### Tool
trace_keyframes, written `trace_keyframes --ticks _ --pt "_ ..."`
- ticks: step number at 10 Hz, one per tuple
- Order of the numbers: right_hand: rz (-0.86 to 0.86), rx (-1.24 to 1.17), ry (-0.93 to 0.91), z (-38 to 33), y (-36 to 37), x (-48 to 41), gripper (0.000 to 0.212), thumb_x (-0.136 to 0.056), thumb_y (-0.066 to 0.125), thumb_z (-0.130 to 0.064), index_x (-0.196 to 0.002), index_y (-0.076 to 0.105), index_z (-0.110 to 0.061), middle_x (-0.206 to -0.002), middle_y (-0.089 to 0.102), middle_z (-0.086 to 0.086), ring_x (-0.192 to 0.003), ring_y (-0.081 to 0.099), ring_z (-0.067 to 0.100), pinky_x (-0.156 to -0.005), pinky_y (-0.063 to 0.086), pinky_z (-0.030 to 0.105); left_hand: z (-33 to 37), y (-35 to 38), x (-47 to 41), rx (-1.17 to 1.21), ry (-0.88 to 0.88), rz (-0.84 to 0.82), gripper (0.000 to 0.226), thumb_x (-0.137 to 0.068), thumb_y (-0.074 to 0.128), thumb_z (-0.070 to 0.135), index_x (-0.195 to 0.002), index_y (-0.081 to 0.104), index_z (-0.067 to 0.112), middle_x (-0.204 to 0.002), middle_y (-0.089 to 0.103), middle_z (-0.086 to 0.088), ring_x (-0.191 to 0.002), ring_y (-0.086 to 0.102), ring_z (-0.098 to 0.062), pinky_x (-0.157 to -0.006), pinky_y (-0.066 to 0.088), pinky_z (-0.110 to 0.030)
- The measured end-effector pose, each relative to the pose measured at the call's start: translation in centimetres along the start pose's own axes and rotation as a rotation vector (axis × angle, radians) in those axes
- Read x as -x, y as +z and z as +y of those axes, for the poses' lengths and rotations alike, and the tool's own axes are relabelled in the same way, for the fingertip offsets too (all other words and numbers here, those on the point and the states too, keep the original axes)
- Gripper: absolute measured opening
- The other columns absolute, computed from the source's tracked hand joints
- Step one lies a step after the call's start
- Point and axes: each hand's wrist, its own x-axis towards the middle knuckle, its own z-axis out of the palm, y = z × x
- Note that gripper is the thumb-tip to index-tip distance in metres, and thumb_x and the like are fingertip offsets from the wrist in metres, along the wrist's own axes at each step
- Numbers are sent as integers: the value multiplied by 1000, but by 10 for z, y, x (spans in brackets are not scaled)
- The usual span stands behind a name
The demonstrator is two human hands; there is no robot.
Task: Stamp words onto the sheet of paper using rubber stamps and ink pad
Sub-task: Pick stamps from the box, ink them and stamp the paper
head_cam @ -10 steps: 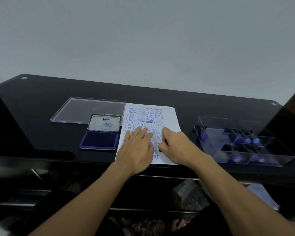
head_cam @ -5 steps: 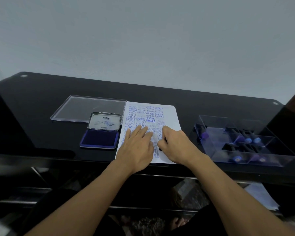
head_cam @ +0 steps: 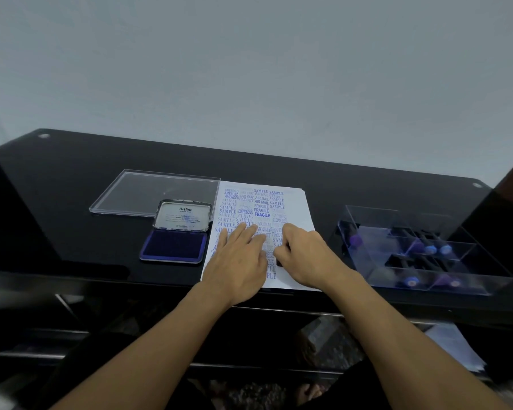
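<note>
The sheet (head_cam: 290,202) on the desk (head_cam: 71,202) says SAMPLE, FRAGILE, AIR MAIL. The left hand (head_cam: 240,258) lies flat on it; the right hand (head_cam: 305,255) grips a dark stamp (head_cam: 279,263). The Artline ink pad (head_cam: 175,245) sits open just left.

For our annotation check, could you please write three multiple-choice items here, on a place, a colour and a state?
1. Where does the ink pad lie? A. left of the sheet B. right of it C. behind it
2. What colour are the stamped words? A. red B. blue C. green
3. How is the pad's lid? A. shut B. removed C. open
1 A: it lies by the sheet's left edge. 2 B: the print is blue. 3 C: the lid stands raised.
</note>
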Motion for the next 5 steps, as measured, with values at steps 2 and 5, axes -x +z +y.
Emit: trace_keyframes --ticks 2,5 --pt "53 -10 -26 -1 4 7 27 -93 48 -21 -74 29 -19 -66 47 5 -59 39 21 -49 26 34 0 0 0 5 -1 -6 47 -104 28 26 -150 35 17 -164 18 -2 -152 3 -19 -123 -3 -44" --pt "57 -12 -27 -2 4 10 27 -93 47 -21 -74 28 -19 -65 47 5 -59 39 21 -49 26 36 0 1 -1 -2 -1 -3 46 -104 29 27 -149 36 17 -163 18 -2 -152 4 -20 -123 -2 -45"
